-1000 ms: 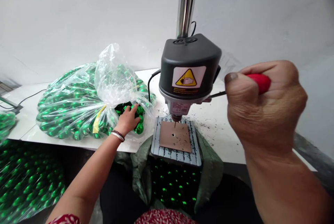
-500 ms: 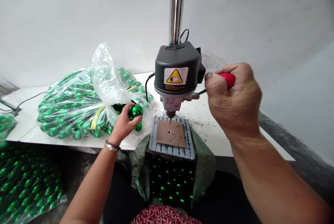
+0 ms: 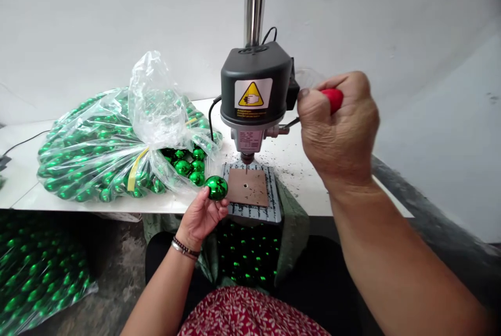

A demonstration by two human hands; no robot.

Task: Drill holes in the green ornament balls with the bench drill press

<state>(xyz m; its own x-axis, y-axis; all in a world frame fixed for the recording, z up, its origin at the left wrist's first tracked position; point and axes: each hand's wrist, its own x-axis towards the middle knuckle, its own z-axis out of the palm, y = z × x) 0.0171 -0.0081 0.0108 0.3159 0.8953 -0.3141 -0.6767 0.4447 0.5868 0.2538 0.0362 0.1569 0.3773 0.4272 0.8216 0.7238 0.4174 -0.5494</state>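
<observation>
My left hand holds a shiny green ball between thumb and fingers, just left of the drill press base. My right hand is wrapped round the red knob of the drill press lever. The dark drill press head hangs on a chrome column, its thin bit above a brown board with a small hole. Behind my left hand, a clear plastic bag full of green balls lies on the table, its mouth open toward the drill.
Under the base, a green sack stands open with many green balls inside. Another bag of green balls is at lower left. Dark shavings are scattered over the white table. A black cable runs beside the drill head.
My left hand has drawn a green ball out of the bag and moved right and nearer to me, beside the base. My right hand stays on the knob. The view has shifted slightly.
</observation>
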